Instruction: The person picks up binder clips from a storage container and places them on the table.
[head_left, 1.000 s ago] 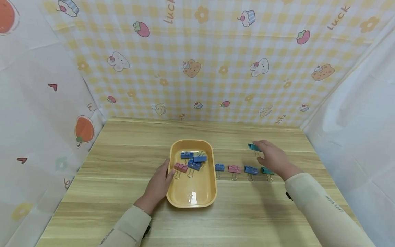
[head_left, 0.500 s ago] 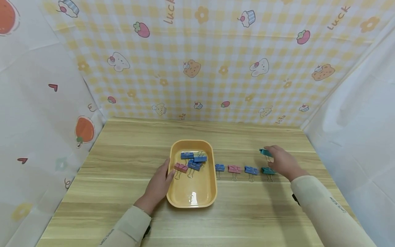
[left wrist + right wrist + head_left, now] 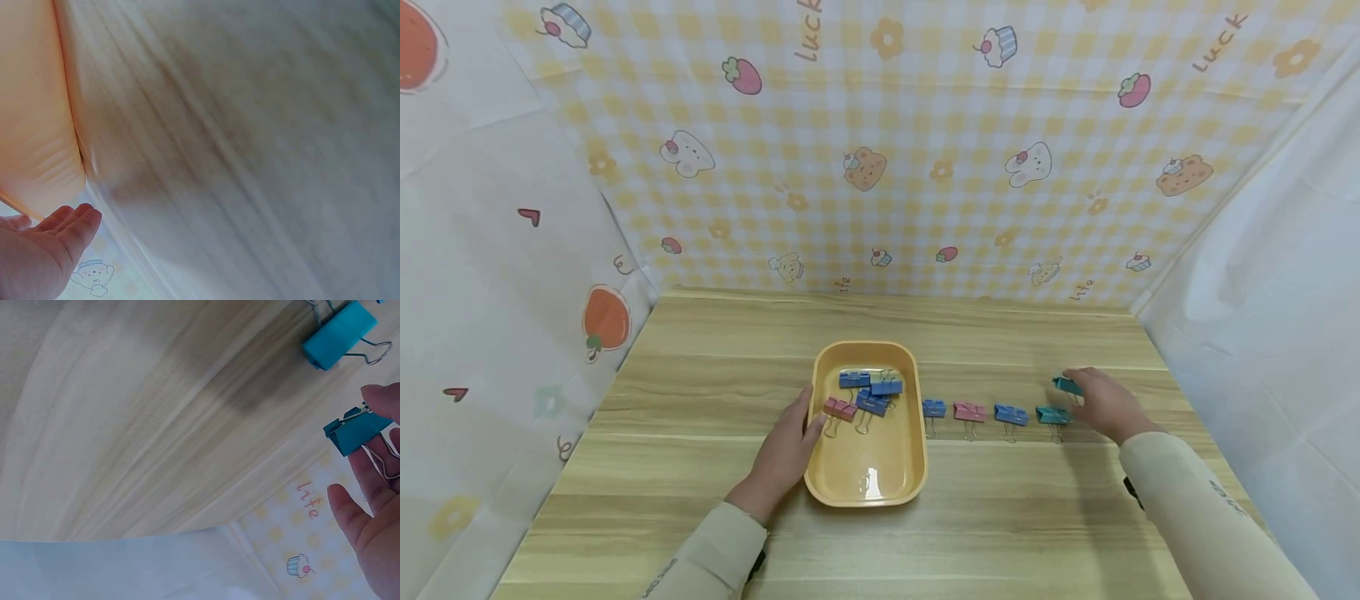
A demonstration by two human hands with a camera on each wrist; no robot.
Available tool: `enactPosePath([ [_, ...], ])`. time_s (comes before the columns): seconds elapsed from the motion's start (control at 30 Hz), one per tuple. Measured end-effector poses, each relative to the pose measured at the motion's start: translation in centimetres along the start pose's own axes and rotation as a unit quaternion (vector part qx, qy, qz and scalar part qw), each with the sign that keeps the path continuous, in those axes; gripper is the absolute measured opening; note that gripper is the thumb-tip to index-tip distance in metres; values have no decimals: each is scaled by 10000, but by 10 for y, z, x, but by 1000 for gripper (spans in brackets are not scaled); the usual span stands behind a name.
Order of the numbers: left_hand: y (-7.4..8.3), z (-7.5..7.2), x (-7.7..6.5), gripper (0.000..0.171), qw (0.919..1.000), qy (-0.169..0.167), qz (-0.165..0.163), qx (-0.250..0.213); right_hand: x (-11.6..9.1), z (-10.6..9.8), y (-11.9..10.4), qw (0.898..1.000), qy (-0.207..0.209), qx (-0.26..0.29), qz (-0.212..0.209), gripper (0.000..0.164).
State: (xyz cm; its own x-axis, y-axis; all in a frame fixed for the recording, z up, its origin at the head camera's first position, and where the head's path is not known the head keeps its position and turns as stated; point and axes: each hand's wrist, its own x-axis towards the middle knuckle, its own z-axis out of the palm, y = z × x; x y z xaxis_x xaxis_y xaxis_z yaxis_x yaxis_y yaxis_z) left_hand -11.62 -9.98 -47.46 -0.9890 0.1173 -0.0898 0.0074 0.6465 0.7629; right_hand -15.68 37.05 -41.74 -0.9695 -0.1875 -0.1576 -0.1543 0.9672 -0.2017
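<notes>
- Works over a wooden table [image 3: 715,358], bounded at the far edge by a yellow checked cloth [image 3: 925,217], at the sides by a left white cloth [image 3: 490,275] and a right white cloth [image 3: 1285,317].
- Has a stretch of wood between tray and left white cloth, another between row and far edge, a broader one on the row's near side.
- Reaches with the right hand [image 3: 1103,404] over the row's right end, near the table's right edge, apart from the right white cloth.
- Pinches a teal clip [image 3: 356,432] between right thumb and fingers, other fingers spread loosely.
- Has this clip up off the wood, just beyond the second teal clip [image 3: 1052,415], a gap between in the right wrist view.
- Shows a smooth, wedge-shaped teal body, silver wire along the upper face, one wire loop hanging by the fingers; partly hidden by the hand.
- Continues leftward from the second teal clip: blue clip [image 3: 1012,415], pink clip [image 3: 970,412], another blue clip [image 3: 934,408] at the tray's right rim, handles toward the person; cannot tell if touching the tray.
- Holds the yellow tray [image 3: 850,467] by its left rim with the left hand [image 3: 782,450], thumb over the edge, fingers nearly straight outside.
- Contains, toward the far half, at least three heaped blue clips [image 3: 871,403] and one pink clip left of them; cannot tell what lies beneath.
</notes>
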Motion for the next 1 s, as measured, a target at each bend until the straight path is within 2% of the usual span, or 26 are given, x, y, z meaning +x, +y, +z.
enactPosePath([
  [0.43,1,0,-1,61,10000,19,13,-30,-6,9,10,9996,-151,119,219,45],
  [0.8,1,0,0,61,10000,16,-12,-20,-14,15,20,9998,-100,47,146,46],
  [1.0,0,0,-1,61,10000,9,-33,-33,-16,23,27,9995,-145,36,267,50],
])
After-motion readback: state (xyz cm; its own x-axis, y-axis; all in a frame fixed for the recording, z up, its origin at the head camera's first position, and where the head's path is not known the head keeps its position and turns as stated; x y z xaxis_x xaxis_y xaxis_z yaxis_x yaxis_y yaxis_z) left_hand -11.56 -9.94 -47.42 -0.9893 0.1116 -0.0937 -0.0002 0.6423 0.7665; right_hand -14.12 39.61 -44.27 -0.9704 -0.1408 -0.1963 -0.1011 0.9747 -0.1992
